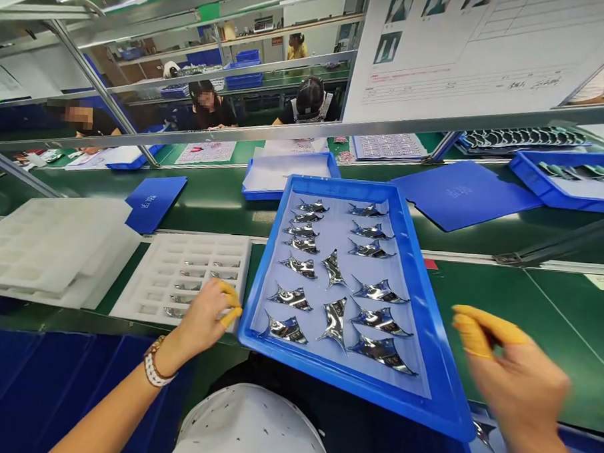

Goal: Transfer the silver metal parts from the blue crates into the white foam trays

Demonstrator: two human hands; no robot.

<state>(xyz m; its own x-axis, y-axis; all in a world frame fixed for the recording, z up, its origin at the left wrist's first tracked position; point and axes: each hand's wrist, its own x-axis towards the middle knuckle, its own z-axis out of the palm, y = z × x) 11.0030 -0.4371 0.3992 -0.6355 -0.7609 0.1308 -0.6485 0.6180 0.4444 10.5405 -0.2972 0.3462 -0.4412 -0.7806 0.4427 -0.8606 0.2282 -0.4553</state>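
Observation:
A blue tray (449, 366) lined with white paper lies tilted before me, holding several shiny pointed metal pieces (334, 321). My left hand (205, 319), with yellow finger covers, hovers at the right edge of a white foam tray (147, 280), close to the blue tray's left rim. Its thumb and forefinger are slightly apart, and I see nothing between them. Small metal parts (183, 299) sit in some of the foam slots. To the right of the blue tray, my right hand (518, 376) is raised, blurred, its yellow-covered thumb and forefinger closed together with no piece showing.
Stacked white foam sheets (45, 249) lie at left. Blue boards (463, 193), a paper-lined blue tray (291, 179) and another tray of parts (574, 181) stand behind. A metal rail (226, 135) crosses ahead. More metal pieces (483, 435) show lower right. People sit opposite.

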